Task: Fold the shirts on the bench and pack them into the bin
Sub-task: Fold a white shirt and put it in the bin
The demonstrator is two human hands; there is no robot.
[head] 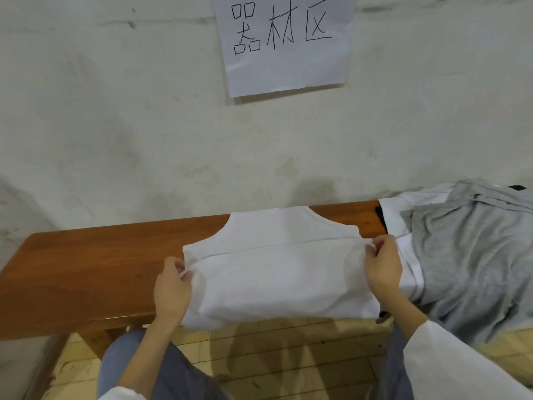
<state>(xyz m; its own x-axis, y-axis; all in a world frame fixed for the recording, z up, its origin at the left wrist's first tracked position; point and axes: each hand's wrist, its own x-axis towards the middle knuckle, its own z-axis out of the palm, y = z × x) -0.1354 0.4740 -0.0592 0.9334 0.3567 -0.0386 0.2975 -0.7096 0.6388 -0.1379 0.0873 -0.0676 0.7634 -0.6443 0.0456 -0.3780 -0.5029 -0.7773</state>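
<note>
**While each hand pinches one end of its fold, the white shirt (277, 272) lies mid-tabletop**

Because the neckline points to the far edge and the doubled lower half overhangs the front edge, the shirt's long axis runs left to right. The left hand (173, 287) and right hand (383, 269) each grip one end, neither nearer. A heap of grey and white shirts (476, 255) sits just beside it at the right end of the tabletop (86, 264). A paper sign (285, 44) hangs on the wall behind. No bin shows.

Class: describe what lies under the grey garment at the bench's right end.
A white shirt shows under the grey garment, with something black peeking beneath that. How many more pieces lie below, and the bench surface there, are covered.
</note>
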